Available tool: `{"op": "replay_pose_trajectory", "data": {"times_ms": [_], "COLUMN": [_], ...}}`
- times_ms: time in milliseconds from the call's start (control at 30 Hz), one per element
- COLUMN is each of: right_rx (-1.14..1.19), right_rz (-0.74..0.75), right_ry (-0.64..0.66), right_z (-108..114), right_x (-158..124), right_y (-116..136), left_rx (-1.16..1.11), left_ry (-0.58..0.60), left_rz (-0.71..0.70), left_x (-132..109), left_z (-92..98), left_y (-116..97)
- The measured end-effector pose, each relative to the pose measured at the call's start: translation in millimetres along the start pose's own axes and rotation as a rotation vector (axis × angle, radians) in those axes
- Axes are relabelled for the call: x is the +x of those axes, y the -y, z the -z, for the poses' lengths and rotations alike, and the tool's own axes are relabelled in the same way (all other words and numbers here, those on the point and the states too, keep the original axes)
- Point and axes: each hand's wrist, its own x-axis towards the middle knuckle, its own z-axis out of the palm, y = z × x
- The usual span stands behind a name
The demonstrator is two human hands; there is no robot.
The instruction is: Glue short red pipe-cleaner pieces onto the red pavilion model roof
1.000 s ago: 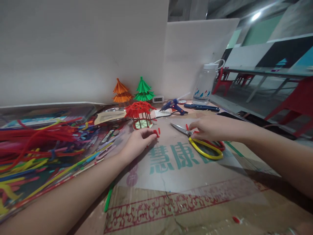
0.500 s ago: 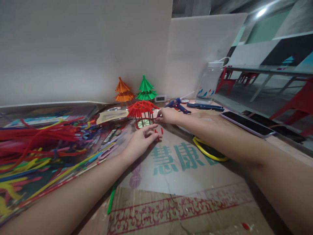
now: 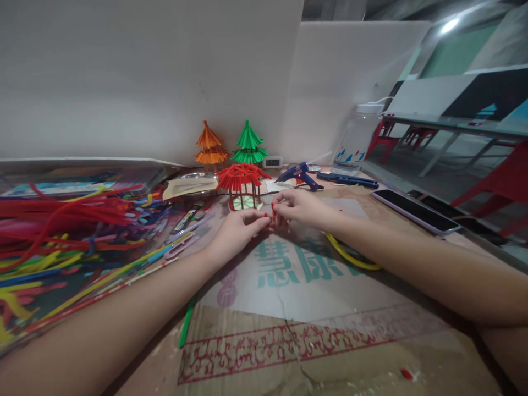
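Observation:
My left hand (image 3: 246, 225) is closed, thumb and forefinger pinched around a small red piece (image 3: 271, 215). Close by on the right, my right hand (image 3: 291, 208) also pinches a small red piece (image 3: 273, 207) between thumb and fingers. Whether these are short pipe cleaner cuttings is too small to tell for certain. Just behind both hands stands a model pavilion (image 3: 244, 176) with a red fuzzy roof, brown posts and a round pale green base. Beyond it are an orange tiered model (image 3: 210, 147) and a green one (image 3: 248, 144).
Many coloured pipe cleaners (image 3: 74, 220) lie in a heap at left. A blue glue gun (image 3: 300, 175), pliers (image 3: 347, 180), a water bottle (image 3: 355, 140) and a phone (image 3: 414, 211) are at right. A yellow-handled tool (image 3: 350, 256) lies under my right forearm.
My right hand has come back from beside the pavilion towards my left hand. Both hands now pinch small red pieces, and the loose red bits between them are hidden or picked up.

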Motion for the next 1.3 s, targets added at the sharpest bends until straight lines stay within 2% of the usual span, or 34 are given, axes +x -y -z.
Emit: {"op": "replay_pose_trajectory", "data": {"times_ms": [33,100,267,433,800,1300], "right_rx": [0.151,0.294,0.402,0.390,0.371,0.339], "right_rz": [-0.028,-0.066,-0.144,-0.179,-0.149,-0.132], "right_ry": [0.027,0.029,-0.024,-0.001,-0.004,0.005], "right_z": [-4.9,-13.6,-20.1,-18.7,-19.6,-19.0], "right_x": [-5.2,-12.0,-17.1,-19.8,-18.6,-18.2], "right_y": [0.5,0.9,4.6,8.1,1.5,-1.7], "left_rx": [0.045,0.102,0.168,0.166,0.090,0.226], "left_ry": [-0.004,-0.024,-0.045,-0.037,-0.025,-0.027], "left_rz": [-0.010,0.002,-0.018,-0.064,-0.025,-0.022], "left_x": [-0.3,-0.4,1.7,3.2,4.7,3.0], "left_z": [0.7,2.2,6.0,7.3,4.7,6.8], "left_y": [-1.3,-3.2,-0.1,3.9,-0.4,0.5]}}
